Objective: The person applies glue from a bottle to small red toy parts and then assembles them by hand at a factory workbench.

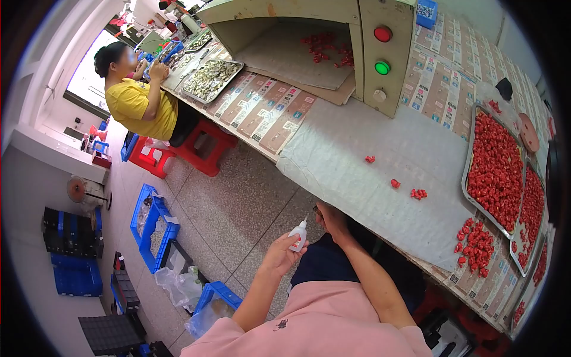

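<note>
A small white squeeze bottle (298,237) with a narrow pointed nozzle is gripped in my left hand (284,254), nozzle tipped upward. My right hand (333,221) is beside the table's front edge, just right of the nozzle. Its fingers are pinched together; a tiny dark piece seems to show at their tips, too small to name. On the grey sheet (357,134) over the table, beyond my hands, lie a few small red pieces (419,194). A loose pile of similar red pieces (476,247) sits farther right.
Metal trays (467,172) heaped with red pieces stand at the right. A beige machine (386,12) with red and green lights rises at the back. A person in yellow (140,104) works near a tray of pale pieces (209,80). Blue crates (146,229) and red stools (205,149) occupy the floor.
</note>
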A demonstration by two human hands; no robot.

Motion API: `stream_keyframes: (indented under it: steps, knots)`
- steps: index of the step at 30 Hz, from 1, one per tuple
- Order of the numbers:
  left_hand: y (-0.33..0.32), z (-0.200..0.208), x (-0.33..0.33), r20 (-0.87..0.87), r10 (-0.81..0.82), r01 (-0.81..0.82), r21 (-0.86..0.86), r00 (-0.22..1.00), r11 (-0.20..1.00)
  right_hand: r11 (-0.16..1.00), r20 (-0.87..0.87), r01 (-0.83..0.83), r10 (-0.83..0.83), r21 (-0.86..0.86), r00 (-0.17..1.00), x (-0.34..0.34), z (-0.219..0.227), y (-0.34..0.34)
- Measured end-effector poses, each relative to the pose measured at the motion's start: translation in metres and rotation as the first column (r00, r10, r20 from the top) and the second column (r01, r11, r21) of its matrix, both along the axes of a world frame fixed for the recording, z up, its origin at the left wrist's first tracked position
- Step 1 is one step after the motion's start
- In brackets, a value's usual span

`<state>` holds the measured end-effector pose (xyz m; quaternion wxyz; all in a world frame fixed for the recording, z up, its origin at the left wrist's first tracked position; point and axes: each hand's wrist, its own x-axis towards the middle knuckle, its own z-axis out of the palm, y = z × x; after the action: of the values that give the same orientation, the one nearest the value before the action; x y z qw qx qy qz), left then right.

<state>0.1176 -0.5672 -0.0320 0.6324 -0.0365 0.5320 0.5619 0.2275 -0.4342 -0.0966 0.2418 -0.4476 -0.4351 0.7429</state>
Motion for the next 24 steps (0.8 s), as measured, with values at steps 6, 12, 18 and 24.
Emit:
stream_keyframes:
  steps: [6,12,18,24]
  knots:
    - [-0.001,0.001,-0.003,0.069,0.133,-0.136,0.037,0.989,0.990,0.996,0.023,-0.066,0.064,0.061,0.998,0.012,-0.001,-0.007]
    - [-0.004,-0.018,-0.020,0.199,0.292,-0.302,0.017,0.935,0.953,0.913,0.135,-0.251,0.219,0.322,0.966,0.050,0.039,-0.030]
    - [0.000,-0.014,-0.021,0.150,0.337,-0.343,0.016,0.929,0.939,0.798,0.175,-0.260,0.194,0.543,0.965,0.107,0.125,-0.043]
    - [0.008,0.020,-0.009,0.067,0.339,-0.345,0.140,0.938,0.928,0.638,0.341,-0.057,-0.333,0.768,0.879,0.156,0.173,-0.023]
